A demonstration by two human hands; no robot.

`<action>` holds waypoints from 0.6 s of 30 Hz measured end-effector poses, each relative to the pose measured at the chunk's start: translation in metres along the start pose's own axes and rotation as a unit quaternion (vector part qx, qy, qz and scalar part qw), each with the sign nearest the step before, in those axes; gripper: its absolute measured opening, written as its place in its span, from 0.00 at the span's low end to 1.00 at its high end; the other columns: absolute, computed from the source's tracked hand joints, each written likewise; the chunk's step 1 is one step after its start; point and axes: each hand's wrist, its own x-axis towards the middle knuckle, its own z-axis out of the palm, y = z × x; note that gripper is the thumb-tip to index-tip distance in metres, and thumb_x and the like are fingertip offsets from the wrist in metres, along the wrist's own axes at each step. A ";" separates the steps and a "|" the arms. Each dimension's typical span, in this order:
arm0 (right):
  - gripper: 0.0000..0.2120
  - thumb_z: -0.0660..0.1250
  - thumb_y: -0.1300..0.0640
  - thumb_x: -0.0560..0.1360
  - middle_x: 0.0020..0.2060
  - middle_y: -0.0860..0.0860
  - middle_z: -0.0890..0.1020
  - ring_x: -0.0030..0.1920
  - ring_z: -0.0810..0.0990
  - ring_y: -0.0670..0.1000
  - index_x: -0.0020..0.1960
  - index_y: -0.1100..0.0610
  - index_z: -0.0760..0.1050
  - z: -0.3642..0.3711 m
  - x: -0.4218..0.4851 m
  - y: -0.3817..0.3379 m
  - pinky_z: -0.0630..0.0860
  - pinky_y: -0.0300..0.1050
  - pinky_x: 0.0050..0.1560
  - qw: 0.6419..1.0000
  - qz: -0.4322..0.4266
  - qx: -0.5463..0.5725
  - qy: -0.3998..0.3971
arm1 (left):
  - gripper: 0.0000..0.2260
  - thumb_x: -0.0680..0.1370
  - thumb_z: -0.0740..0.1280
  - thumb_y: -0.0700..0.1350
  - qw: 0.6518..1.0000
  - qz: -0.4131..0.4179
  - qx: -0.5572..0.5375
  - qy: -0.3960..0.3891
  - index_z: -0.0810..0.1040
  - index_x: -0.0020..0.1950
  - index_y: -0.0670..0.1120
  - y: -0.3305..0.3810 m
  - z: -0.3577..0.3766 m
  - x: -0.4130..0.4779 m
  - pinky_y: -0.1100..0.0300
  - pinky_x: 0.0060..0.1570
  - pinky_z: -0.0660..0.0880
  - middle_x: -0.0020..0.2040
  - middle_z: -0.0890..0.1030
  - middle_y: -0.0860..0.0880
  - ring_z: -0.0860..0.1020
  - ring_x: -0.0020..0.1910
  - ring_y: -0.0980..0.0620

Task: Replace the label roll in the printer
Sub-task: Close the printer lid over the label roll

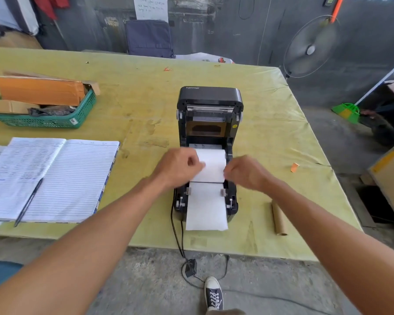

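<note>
Near the table's (pixel 271 114) front edge, I see the black printer (pixel 210 98) standing with its lid raised. My left hand (pixel 179 165) and right hand (pixel 245 172) pinch the white label roll (pixel 212 165) from either side in its bay; paper trails out front. An empty cardboard core (pixel 279 218) lies toward the right edge.

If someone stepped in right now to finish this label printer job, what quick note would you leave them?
Left hand and right hand pinch the side edges of the white label roll seated in the open black printer.
The paper strip already runs out the front between the grey guides.
The empty brown cardboard core lies on the yellow-green table, to the right of the printer.
Left: align the paper, then close the lid.
</note>
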 end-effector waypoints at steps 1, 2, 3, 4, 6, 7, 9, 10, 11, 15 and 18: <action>0.09 0.63 0.62 0.78 0.43 0.57 0.86 0.36 0.80 0.48 0.45 0.62 0.82 -0.011 0.008 -0.002 0.77 0.37 0.34 0.998 0.014 0.034 0.054 | 0.11 0.76 0.70 0.50 0.997 -0.012 -0.020 0.073 0.76 0.34 0.48 0.004 -0.008 0.011 0.69 0.32 0.70 0.32 0.78 0.56 0.76 0.32 0.59; 0.09 0.63 0.61 0.78 0.43 0.56 0.85 0.36 0.80 0.47 0.47 0.61 0.82 -0.023 0.016 -0.004 0.77 0.37 0.35 0.991 0.029 0.076 0.110 | 0.12 0.76 0.68 0.50 0.988 -0.033 -0.035 0.147 0.75 0.34 0.48 0.009 -0.015 0.022 0.70 0.30 0.66 0.31 0.77 0.57 0.74 0.30 0.60; 0.09 0.64 0.58 0.79 0.45 0.54 0.85 0.39 0.81 0.49 0.50 0.60 0.81 -0.035 0.025 -0.006 0.79 0.41 0.39 0.978 0.045 0.123 0.165 | 0.12 0.76 0.67 0.51 0.973 -0.061 -0.054 0.216 0.74 0.34 0.49 0.016 -0.023 0.033 0.69 0.29 0.65 0.30 0.76 0.57 0.73 0.30 0.59; 0.11 0.64 0.54 0.79 0.48 0.54 0.84 0.43 0.81 0.52 0.55 0.59 0.80 -0.047 0.034 -0.009 0.81 0.47 0.46 0.960 0.062 0.170 0.213 | 0.11 0.76 0.65 0.52 0.953 -0.092 -0.081 0.276 0.75 0.36 0.49 0.022 -0.031 0.045 0.67 0.30 0.66 0.32 0.77 0.56 0.74 0.32 0.57; 0.21 0.62 0.46 0.80 0.58 0.57 0.81 0.55 0.81 0.57 0.65 0.60 0.74 -0.068 0.050 -0.017 0.79 0.58 0.59 0.933 0.085 0.244 0.251 | 0.13 0.76 0.62 0.54 0.917 -0.162 -0.137 0.338 0.78 0.48 0.46 0.029 -0.044 0.069 0.60 0.40 0.69 0.45 0.82 0.52 0.79 0.45 0.51; 0.26 0.60 0.43 0.80 0.63 0.59 0.79 0.60 0.78 0.59 0.69 0.61 0.71 -0.076 0.055 -0.023 0.76 0.60 0.63 0.930 0.094 0.262 0.240 | 0.20 0.77 0.61 0.57 0.911 -0.199 -0.152 0.327 0.78 0.56 0.42 0.030 -0.049 0.079 0.56 0.45 0.71 0.54 0.82 0.47 0.79 0.53 0.47; 0.35 0.56 0.36 0.79 0.72 0.60 0.71 0.69 0.71 0.60 0.75 0.62 0.63 -0.085 0.062 -0.034 0.70 0.62 0.69 0.935 0.100 0.284 0.188 | 0.32 0.77 0.57 0.64 0.914 -0.266 -0.189 0.241 0.72 0.66 0.38 0.033 -0.053 0.093 0.48 0.53 0.73 0.63 0.77 0.38 0.75 0.60 0.39; 0.38 0.54 0.34 0.79 0.75 0.59 0.67 0.72 0.68 0.60 0.77 0.61 0.60 -0.085 0.064 -0.037 0.68 0.62 0.71 0.937 0.092 0.296 0.159 | 0.34 0.77 0.55 0.67 0.913 -0.282 -0.221 0.195 0.72 0.66 0.39 0.035 -0.052 0.095 0.46 0.55 0.72 0.63 0.76 0.36 0.74 0.60 0.37; 0.40 0.52 0.33 0.79 0.76 0.59 0.65 0.73 0.67 0.60 0.78 0.61 0.59 -0.083 0.065 -0.041 0.67 0.62 0.71 0.941 0.081 0.303 0.129 | 0.33 0.76 0.54 0.69 0.910 -0.282 -0.262 0.157 0.74 0.63 0.42 0.038 -0.050 0.094 0.45 0.55 0.72 0.59 0.77 0.38 0.75 0.57 0.38; 0.38 0.50 0.31 0.78 0.71 0.59 0.71 0.66 0.73 0.59 0.71 0.62 0.67 -0.067 0.056 -0.048 0.71 0.61 0.67 0.950 0.054 0.288 0.103 | 0.23 0.76 0.55 0.68 0.913 -0.263 -0.261 0.169 0.67 0.35 0.50 0.042 -0.037 0.085 0.54 0.37 0.69 0.34 0.69 0.51 0.69 0.33 0.50; 0.36 0.51 0.32 0.79 0.69 0.59 0.74 0.67 0.73 0.58 0.67 0.62 0.71 -0.057 0.042 -0.048 0.72 0.59 0.65 0.947 0.048 0.290 0.128 | 0.25 0.77 0.56 0.65 0.917 -0.259 -0.222 0.209 0.62 0.30 0.48 0.043 -0.033 0.069 0.56 0.27 0.57 0.29 0.64 0.51 0.63 0.26 0.51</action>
